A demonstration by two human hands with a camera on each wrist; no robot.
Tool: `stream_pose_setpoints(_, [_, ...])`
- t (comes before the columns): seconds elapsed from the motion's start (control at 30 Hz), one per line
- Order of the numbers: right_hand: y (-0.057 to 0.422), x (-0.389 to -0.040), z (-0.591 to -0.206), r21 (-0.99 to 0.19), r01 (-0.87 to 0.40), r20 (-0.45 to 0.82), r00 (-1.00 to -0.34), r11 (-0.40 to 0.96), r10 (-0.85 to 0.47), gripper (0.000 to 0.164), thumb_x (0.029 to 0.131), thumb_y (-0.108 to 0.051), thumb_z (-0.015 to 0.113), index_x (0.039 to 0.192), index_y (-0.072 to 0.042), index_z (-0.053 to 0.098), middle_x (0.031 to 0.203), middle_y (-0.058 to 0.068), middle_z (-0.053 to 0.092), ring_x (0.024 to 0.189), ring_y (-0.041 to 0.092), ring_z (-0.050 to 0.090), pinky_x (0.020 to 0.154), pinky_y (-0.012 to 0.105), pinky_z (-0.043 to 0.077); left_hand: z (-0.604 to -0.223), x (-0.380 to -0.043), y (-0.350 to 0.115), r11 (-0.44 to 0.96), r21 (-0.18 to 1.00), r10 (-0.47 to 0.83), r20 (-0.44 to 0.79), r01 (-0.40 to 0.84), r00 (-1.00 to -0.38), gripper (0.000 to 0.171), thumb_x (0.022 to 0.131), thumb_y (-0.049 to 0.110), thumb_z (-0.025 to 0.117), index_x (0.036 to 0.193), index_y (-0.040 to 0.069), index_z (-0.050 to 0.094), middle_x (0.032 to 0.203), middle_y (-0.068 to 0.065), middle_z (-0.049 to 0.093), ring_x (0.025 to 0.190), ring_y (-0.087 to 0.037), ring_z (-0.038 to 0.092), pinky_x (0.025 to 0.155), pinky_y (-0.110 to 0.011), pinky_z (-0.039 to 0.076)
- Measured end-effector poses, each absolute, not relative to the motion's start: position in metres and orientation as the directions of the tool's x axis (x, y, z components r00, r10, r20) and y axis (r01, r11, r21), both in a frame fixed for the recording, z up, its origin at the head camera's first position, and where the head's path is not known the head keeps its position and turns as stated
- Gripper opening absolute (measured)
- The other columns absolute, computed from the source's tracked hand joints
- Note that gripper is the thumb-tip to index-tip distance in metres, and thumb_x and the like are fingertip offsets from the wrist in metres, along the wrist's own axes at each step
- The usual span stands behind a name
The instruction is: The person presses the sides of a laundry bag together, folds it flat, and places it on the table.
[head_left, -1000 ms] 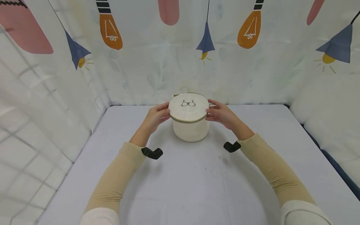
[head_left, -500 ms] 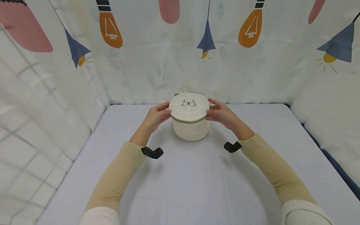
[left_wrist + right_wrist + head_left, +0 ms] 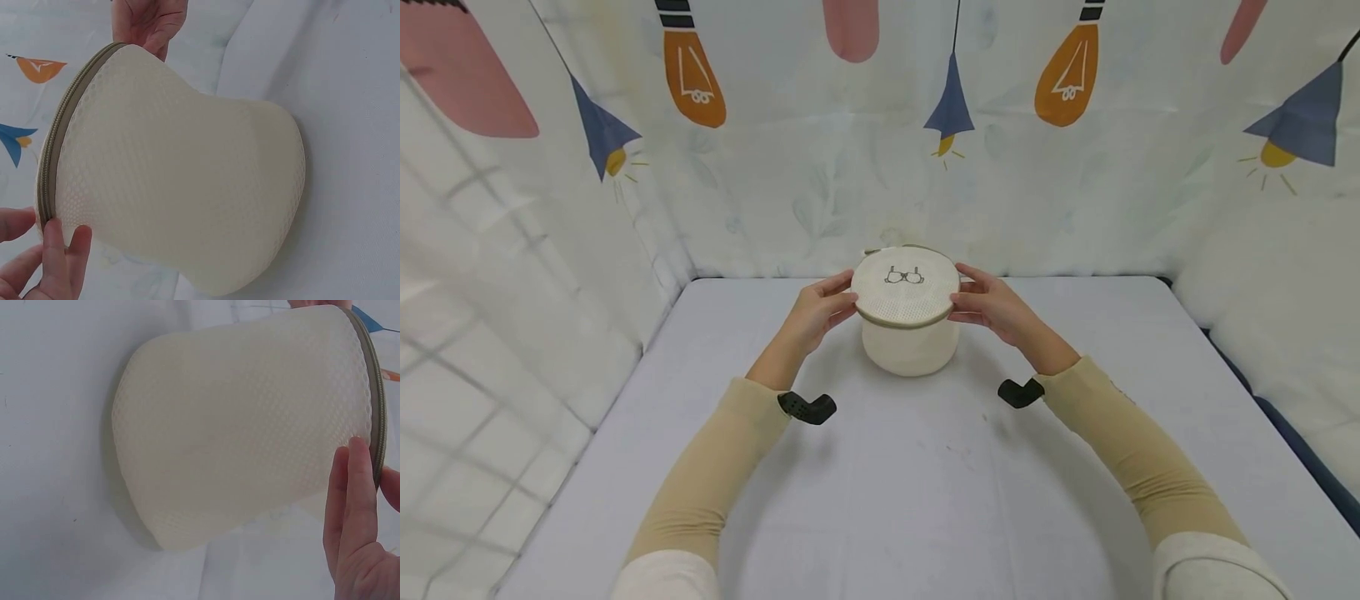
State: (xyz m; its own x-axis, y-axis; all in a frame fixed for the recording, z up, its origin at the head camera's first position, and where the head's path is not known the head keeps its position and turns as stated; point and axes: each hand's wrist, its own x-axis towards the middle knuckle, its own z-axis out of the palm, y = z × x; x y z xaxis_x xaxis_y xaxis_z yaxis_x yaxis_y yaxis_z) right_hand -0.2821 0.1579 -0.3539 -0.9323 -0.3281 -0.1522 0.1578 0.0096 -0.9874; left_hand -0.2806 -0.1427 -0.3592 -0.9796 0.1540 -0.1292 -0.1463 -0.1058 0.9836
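A cream mesh laundry bag (image 3: 910,348), round and drum-shaped, stands on the table at the far middle in the head view. Its flat top carries a small glasses drawing, and a khaki zip (image 3: 53,144) runs round the upper rim. At the left side of that rim, my left hand (image 3: 811,315) pinches the edge between thumb and fingers. On the opposite side my right hand (image 3: 996,312) pinches the rim likewise, its fingers (image 3: 359,487) flat along the mesh wall just below the zip. From the left wrist the wall of the bag looks dented inward.
The table has a white cloth (image 3: 910,500). Behind the bag hangs a pale curtain (image 3: 760,192) printed with bulbs and lamps, close to the table's back edge. More white sheeting (image 3: 497,317) closes off the left side. Each wrist bears a black camera mount (image 3: 807,408).
Both hands keep their places on the bag's rim. The whole head view shifts up very slightly; otherwise nothing visibly moves.
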Motion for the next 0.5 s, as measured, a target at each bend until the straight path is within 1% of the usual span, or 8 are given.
stream_pose_setpoints(0.5, [0.1587, -0.2817, -0.356, -0.986, 0.167, -0.165, -0.928, 0.022, -0.334, 0.076, 0.104, 0.001, 0.055, 0.166, -0.011, 0.014, 0.143, 0.023, 0.043, 0.102, 0.019, 0.065, 0.092, 0.033, 0.056, -0.3616, -0.2804, -0.1409, -0.09, 0.984, 0.159, -0.135, -0.151, -0.978, 0.059, 0.102, -0.002, 0.059, 0.157, 0.004, 0.039, 0.16, -0.011, 0.041, 0.136, -0.026, 0.051, 0.105, -0.031, 0.047])
